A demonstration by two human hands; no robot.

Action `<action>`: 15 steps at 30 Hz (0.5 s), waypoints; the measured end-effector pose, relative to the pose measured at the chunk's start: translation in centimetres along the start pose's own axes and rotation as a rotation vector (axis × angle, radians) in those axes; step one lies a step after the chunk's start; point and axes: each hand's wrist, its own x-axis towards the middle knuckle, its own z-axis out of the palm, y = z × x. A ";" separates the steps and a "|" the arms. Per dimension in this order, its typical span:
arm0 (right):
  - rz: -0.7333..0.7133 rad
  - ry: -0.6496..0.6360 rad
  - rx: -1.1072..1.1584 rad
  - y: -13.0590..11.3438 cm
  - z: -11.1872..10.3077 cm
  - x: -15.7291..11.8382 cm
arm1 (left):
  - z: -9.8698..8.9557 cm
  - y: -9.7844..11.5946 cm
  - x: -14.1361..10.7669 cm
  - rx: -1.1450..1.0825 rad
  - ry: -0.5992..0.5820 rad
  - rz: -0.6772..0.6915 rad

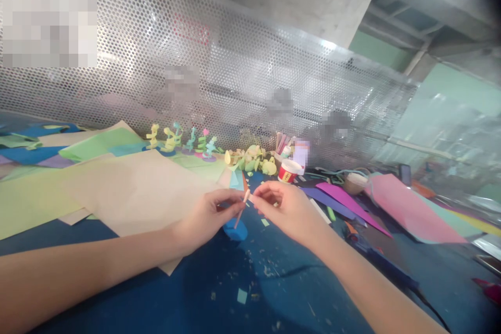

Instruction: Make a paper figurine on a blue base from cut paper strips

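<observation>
Over the middle of the blue tabletop, my left hand (209,215) pinches a thin pale-pink paper strip (238,217) between thumb and fingers. One end of the strip hangs down from my fingertips; its upper end looks curled or folded. My right hand (285,210) is closed in a pinch on the other side, its fingertips at the strip's upper end. Just beneath lies a rounded blue paper piece (236,230). Behind my hands is a light-blue paper piece (236,179) beside an orange edge.
Large beige paper sheets (144,190) cover the left side. Small curled-paper figures (191,139) and a yellow-green paper pile (252,158) stand behind, near a red-and-white cup (289,171). At right are pink paper (417,209) and a corded dark-blue tool (381,263). A perforated metal screen (235,73) borders the table.
</observation>
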 end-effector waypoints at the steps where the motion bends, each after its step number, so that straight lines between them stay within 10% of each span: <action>1: -0.015 0.003 0.002 0.0 0.0 0.0 | 0.0 0.0 0.0 0.004 0.002 0.000; 15: 0.089 0.000 0.176 -0.8 0.5 -0.2 | 0.1 0.0 -0.2 0.029 0.076 0.027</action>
